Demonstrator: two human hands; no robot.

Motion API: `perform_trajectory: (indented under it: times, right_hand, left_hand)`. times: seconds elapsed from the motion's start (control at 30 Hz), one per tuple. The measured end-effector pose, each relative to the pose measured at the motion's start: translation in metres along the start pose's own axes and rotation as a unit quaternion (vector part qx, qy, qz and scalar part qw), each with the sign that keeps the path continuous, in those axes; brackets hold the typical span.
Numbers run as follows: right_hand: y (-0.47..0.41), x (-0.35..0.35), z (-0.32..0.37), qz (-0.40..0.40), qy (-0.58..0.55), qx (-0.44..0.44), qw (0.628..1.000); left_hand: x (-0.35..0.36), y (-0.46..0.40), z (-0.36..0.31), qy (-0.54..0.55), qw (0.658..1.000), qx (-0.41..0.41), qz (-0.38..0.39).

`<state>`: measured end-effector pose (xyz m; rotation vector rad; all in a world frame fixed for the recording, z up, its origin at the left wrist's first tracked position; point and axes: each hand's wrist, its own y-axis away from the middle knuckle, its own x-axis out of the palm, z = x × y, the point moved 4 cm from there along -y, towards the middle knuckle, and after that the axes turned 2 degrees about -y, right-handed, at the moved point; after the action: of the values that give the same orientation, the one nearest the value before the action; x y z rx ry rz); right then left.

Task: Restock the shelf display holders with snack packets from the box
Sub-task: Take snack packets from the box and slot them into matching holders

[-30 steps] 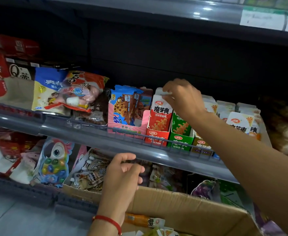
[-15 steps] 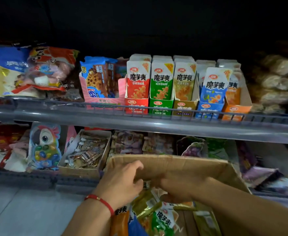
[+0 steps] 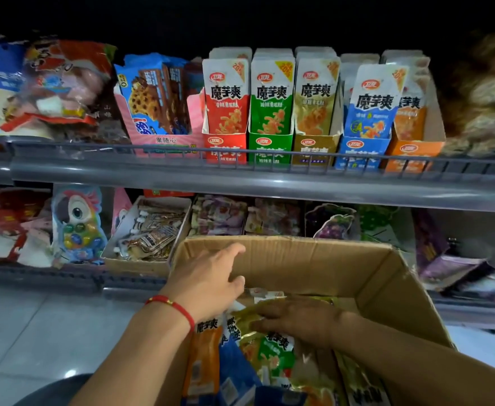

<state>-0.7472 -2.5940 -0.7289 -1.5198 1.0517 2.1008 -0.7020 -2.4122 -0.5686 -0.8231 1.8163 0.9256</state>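
Observation:
A brown cardboard box (image 3: pixel 313 259) stands open below the shelf, holding several snack packets (image 3: pixel 272 347) in orange, blue, green and gold. My left hand (image 3: pixel 208 285), with a red string at the wrist, reaches over the box's left wall; its fingers bend down into the pile with the tips hidden. My right hand (image 3: pixel 302 320) lies on a gold packet (image 3: pixel 249 316) inside the box, fingers stretched out to the left. On the upper shelf stand the red (image 3: pixel 225 143), green (image 3: pixel 271 146), gold (image 3: pixel 313 148), blue (image 3: pixel 357 152) and orange (image 3: pixel 411 152) display holders, each with upright packets.
A grey shelf rail (image 3: pixel 240 174) with a wire guard runs in front of the holders. A pink cookie box (image 3: pixel 158 112) and loose bags (image 3: pixel 58 83) sit left of them. The lower shelf carries a parrot toy card (image 3: pixel 77 224) and a tray of sachets (image 3: pixel 149 230).
My right hand left the red holder on the shelf and came down into the box. My left hand moved from the box rim in over the packets. The view tilted downward.

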Motion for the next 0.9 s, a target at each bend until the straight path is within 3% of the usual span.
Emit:
perform_trajectory:
  times: [0.2, 0.43, 0.57, 0.63, 0.77, 0.9]
  right_hand:
    - [0.015, -0.026, -0.002, 0.019, -0.042, 0.038, 0.998]
    - [0.059, -0.073, -0.002, -0.023, 0.011, 0.182, 0.983]
    - [0.103, -0.117, -0.001, -0.084, -0.136, 0.213, 0.964]
    - [0.121, -0.127, 0.000, -0.103, -0.215, 0.215, 0.947]
    - [0.139, -0.125, 0.001, -0.171, -0.390, 0.212, 0.880]
    - [0.149, -0.129, -0.005, -0.238, -0.449, 0.232, 0.829]
  left_hand:
    - [0.004, -0.004, -0.005, -0.017, 1.000, -0.003, 0.006]
    - [0.002, 0.001, -0.017, 0.028, 1.000, 0.001, 0.012]
    - [0.006, 0.008, -0.034, 0.178, 0.981, 0.038, 0.072]
    - [0.010, 0.014, -0.046, 0.188, 0.975, 0.066, 0.099]
    - [0.013, 0.012, -0.049, 0.095, 0.994, 0.050, 0.014]
    - [0.001, 0.014, -0.048, 0.145, 0.989, 0.013, -0.005]
